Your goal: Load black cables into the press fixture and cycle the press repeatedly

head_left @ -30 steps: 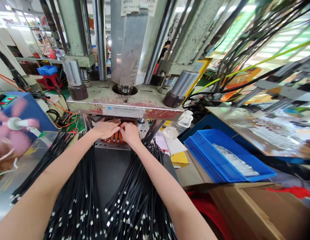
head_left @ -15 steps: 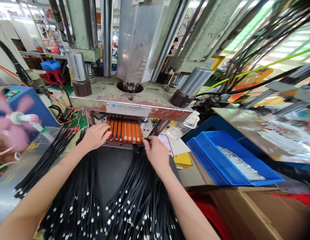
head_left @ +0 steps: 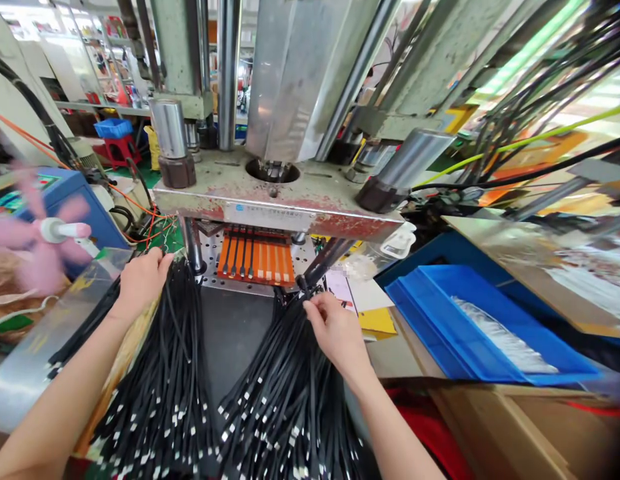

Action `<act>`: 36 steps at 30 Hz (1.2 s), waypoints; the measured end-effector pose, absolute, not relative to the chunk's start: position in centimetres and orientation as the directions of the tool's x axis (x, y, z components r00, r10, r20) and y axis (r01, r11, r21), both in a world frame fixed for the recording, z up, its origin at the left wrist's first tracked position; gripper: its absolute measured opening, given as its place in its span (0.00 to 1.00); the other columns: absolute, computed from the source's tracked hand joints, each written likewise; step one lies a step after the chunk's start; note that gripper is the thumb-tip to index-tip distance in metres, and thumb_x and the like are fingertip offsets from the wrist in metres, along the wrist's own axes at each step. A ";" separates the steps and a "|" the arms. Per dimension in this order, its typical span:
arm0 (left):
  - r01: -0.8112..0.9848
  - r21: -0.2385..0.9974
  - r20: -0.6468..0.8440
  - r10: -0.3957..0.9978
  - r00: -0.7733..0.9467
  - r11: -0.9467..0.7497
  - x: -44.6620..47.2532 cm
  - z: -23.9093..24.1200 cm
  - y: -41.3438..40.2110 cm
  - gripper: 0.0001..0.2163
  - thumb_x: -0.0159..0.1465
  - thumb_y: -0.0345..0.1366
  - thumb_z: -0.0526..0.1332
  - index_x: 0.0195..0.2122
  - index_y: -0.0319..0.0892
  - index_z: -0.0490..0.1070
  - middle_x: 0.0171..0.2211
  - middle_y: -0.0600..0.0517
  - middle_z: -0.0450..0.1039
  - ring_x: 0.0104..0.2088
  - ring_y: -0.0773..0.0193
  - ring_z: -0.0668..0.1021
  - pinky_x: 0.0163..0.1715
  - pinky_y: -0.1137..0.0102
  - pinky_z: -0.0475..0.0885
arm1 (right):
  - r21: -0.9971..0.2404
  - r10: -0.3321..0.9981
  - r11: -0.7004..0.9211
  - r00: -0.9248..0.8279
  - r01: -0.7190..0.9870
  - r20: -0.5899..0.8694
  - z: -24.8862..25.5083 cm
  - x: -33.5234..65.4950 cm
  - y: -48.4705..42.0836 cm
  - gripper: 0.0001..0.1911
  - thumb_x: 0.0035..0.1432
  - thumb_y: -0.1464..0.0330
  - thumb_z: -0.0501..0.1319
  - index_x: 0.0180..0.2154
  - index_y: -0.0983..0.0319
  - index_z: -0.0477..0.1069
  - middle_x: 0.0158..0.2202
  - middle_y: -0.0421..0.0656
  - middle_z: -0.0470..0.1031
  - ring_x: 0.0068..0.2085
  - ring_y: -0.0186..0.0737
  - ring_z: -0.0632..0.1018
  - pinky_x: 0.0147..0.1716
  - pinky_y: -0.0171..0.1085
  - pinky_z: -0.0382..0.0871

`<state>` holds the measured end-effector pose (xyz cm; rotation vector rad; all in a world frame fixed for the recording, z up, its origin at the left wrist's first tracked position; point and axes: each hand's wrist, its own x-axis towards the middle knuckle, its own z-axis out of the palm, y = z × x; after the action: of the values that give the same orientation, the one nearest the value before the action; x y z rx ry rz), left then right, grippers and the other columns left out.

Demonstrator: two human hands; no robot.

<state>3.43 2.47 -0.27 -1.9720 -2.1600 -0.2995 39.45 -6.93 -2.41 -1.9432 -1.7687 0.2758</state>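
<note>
A: What are your hands on?

B: Your right hand [head_left: 339,331] rests on the right bunch of black cables [head_left: 290,393], near its top end. The thumb and first finger are together, pinching a cable or two. Your left hand [head_left: 140,280] lies on the top of the left bunch of black cables [head_left: 160,387], fingers curled over it. I cannot tell if they grip anything.

A: How will the cables feel?

B: I think they are light, thin and bendy. They look smooth, so one could slip. Pinch a cable close to its tip, then it will not flop.

A: Where do the bunches lie?

B: On the dark bench, just in front of the orange tray [head_left: 255,257] under the press [head_left: 280,200]. Some cables already sit in its grooves.

A: What is hard to see?

B: The tray's back is hidden under the press plate. Your fingertips hide the cable tips. The pink fan [head_left: 45,233] is a blur
</note>
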 end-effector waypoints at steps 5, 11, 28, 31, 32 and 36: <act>0.948 0.214 0.542 0.836 0.085 -0.235 6.3 3.6 0.3 0.17 0.68 0.44 0.51 0.44 0.41 0.75 0.38 0.46 0.78 0.36 0.57 0.79 0.36 0.67 0.70 | -0.813 0.959 0.282 -0.146 0.510 0.241 1.4 34.2 -7.4 0.05 0.61 0.65 0.57 0.39 0.59 0.69 0.27 0.38 0.75 0.27 0.35 0.75 0.29 0.33 0.65; 0.338 0.819 0.302 0.849 0.433 -0.463 10.4 7.3 -2.1 0.13 0.65 0.41 0.58 0.46 0.41 0.73 0.24 0.56 0.70 0.16 0.73 0.69 0.15 0.77 0.63 | -0.914 0.924 0.374 -0.152 0.160 0.352 4.8 30.4 -6.9 0.02 0.58 0.67 0.61 0.35 0.58 0.70 0.28 0.37 0.74 0.27 0.33 0.72 0.28 0.32 0.66; 0.019 0.945 0.287 0.857 0.428 -0.326 16.4 8.9 -0.4 0.16 0.57 0.46 0.68 0.26 0.37 0.72 0.14 0.57 0.67 0.14 0.73 0.70 0.14 0.79 0.68 | -0.942 0.931 0.295 -0.270 0.157 0.246 1.0 30.8 -7.0 0.19 0.67 0.57 0.52 0.30 0.61 0.69 0.23 0.38 0.70 0.24 0.31 0.71 0.24 0.30 0.63; 0.001 0.927 0.346 0.855 0.386 -0.376 16.7 9.1 -0.2 0.16 0.56 0.47 0.68 0.26 0.37 0.71 0.16 0.57 0.66 0.14 0.73 0.71 0.14 0.79 0.69 | -0.933 0.927 0.275 -0.321 0.231 0.193 -1.1 31.1 -7.7 0.14 0.65 0.61 0.55 0.33 0.61 0.73 0.26 0.39 0.73 0.26 0.32 0.73 0.25 0.30 0.65; 0.001 0.919 0.365 0.852 0.375 -0.394 16.9 9.1 -0.1 0.16 0.56 0.46 0.68 0.26 0.37 0.72 0.16 0.57 0.66 0.14 0.73 0.71 0.14 0.79 0.68 | -0.929 0.927 0.272 -0.325 0.249 0.184 -1.6 31.2 -7.8 0.12 0.64 0.62 0.57 0.36 0.61 0.74 0.26 0.39 0.73 0.26 0.33 0.72 0.26 0.31 0.65; 0.041 0.833 0.513 0.798 0.317 -0.552 17.4 9.3 0.1 0.12 0.59 0.42 0.66 0.27 0.37 0.73 0.21 0.56 0.68 0.15 0.75 0.71 0.15 0.80 0.67 | -0.944 0.935 0.236 -0.320 0.232 0.156 -2.2 31.4 -7.2 0.10 0.59 0.61 0.63 0.34 0.61 0.77 0.23 0.37 0.74 0.23 0.33 0.72 0.24 0.31 0.65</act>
<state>17.43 0.09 9.28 -3.0349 -1.2259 -2.1334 31.45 -7.17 -2.18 -1.0876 -1.7238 1.1277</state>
